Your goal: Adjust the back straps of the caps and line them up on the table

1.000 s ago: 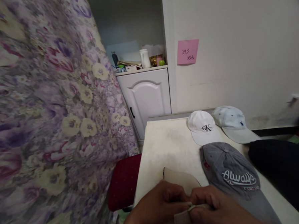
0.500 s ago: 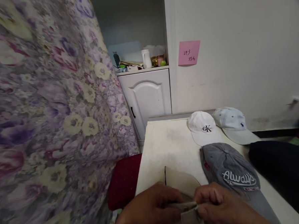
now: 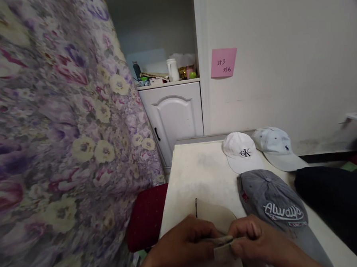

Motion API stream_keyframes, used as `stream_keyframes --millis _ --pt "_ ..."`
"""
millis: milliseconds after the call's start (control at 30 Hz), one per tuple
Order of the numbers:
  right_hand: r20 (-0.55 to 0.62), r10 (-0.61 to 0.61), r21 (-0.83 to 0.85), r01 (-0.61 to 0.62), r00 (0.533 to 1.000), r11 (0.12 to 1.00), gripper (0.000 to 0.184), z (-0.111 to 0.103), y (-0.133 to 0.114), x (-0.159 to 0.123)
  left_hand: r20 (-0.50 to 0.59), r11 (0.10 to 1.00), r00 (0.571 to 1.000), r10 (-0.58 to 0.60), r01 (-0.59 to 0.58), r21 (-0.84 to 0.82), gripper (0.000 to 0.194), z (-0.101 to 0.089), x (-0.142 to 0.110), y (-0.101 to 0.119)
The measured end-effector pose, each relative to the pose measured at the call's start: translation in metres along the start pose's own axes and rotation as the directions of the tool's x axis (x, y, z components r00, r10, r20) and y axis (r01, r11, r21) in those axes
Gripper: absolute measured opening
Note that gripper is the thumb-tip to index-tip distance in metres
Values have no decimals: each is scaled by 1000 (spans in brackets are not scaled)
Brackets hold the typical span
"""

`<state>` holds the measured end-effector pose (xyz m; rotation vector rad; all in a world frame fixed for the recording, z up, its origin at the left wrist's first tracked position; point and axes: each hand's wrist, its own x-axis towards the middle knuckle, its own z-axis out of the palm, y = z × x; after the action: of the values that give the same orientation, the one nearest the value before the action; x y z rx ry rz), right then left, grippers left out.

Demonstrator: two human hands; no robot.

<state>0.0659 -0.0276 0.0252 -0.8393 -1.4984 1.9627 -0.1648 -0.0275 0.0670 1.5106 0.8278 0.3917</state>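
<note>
A beige cap (image 3: 214,216) lies at the near edge of the white table (image 3: 198,172), its brim pointing away from me. My left hand (image 3: 184,244) and my right hand (image 3: 258,241) meet over its back, both closed in a pinch on the cap's strap (image 3: 223,242). Just right of my hands lies a grey cap (image 3: 275,208) with "Always" stitched on it. Behind it sit a white cap (image 3: 242,152) with a black logo and a pale blue cap (image 3: 276,144).
A floral purple curtain (image 3: 61,135) fills the left side. A red stool (image 3: 148,214) stands left of the table. A dark garment (image 3: 334,197) lies at the right. A white cabinet (image 3: 173,114) with bottles stands behind; a pink note (image 3: 223,62) hangs on the wall.
My hands have stayed together on the beige cap's strap, with small shifts of the fingers. The view has wobbled slightly.
</note>
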Motion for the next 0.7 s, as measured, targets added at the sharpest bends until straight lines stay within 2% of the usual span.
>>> stream_keyframes --millis 200,500,700 --pt "-36 35 4 -35 999 999 44 5 -10 0 -12 999 1000 -23 23 -26 28 2 -1 2" --pt "-49 41 22 -40 998 999 36 3 3 7 -14 1000 1000 4 -4 -29 24 -2 -2 1" --pt "-41 55 -25 -56 998 998 41 7 -4 10 -39 998 999 -12 9 -68 26 -5 -4 -6"
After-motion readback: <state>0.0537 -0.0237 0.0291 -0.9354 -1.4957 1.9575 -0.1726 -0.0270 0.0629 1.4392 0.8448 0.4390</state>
